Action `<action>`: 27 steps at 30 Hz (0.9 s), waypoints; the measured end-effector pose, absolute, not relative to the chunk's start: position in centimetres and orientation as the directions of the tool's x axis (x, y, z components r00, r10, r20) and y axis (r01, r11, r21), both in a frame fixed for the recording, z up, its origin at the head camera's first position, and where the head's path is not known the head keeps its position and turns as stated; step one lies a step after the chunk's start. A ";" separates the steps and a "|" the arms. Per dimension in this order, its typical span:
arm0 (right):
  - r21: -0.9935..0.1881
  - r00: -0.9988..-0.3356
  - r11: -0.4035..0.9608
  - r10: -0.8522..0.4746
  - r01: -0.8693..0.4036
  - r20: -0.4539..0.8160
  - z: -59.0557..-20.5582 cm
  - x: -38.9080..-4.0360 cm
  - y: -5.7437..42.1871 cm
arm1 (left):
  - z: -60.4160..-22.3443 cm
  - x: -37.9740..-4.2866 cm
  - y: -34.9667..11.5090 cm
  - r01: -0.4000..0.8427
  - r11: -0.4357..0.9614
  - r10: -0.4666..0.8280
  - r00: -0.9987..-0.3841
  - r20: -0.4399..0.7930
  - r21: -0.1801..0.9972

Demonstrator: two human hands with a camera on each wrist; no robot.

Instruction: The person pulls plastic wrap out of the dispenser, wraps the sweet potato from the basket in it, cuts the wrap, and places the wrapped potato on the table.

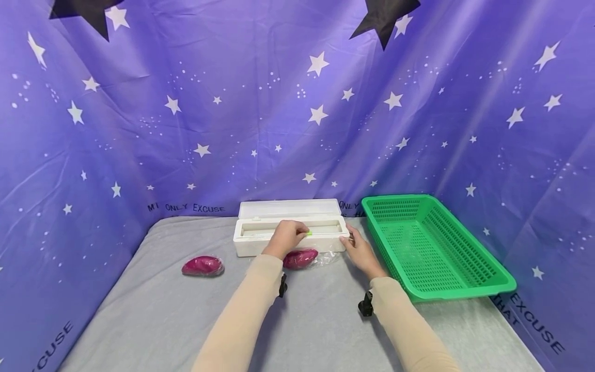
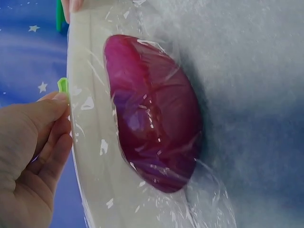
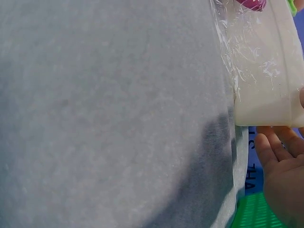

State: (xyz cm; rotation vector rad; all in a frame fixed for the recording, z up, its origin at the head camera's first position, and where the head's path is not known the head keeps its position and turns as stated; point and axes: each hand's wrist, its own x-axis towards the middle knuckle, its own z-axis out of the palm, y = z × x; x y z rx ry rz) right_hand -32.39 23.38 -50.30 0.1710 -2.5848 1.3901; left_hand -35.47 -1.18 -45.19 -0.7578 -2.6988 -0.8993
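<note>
A long white cling film box (image 1: 251, 249) lies on the cloth with its lid standing up at the back. My left hand (image 1: 286, 237) pinches a small green slider (image 2: 63, 85) at the box's front top edge between thumb and index finger. At the box's right end, my right hand (image 1: 362, 254) grips the corner, thumb at the front and fingers along the end wall. Clear cling film (image 1: 329, 257) hangs down the front. Against the box front lies a smooth magenta oblong piece (image 2: 152, 118), tapered at its ends, with film over it.
A second magenta oblong piece (image 1: 203, 265), wrapped in film, lies on the grey cloth (image 1: 162, 320) to the left. To the right stands a green plastic basket (image 1: 460, 294). A purple star-patterned curtain (image 1: 260, 113) rises behind and at both sides.
</note>
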 end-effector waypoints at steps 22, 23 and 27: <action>-0.844 -0.981 0.508 -0.006 -0.172 0.196 -50.2 -32.5 23.3 | -45.5 -35.7 2.6 0.594 0.687 0.432 -0.797 0.422 0.419; -0.844 -0.980 0.507 -0.006 -0.173 0.197 -50.3 -32.5 23.3 | -45.6 -35.7 2.8 0.594 0.690 0.431 -0.796 0.425 0.414; -0.850 -0.980 0.496 -0.009 -0.178 0.200 -50.2 -32.5 23.3 | -45.6 -35.8 3.5 0.585 0.698 0.428 -0.803 0.415 0.413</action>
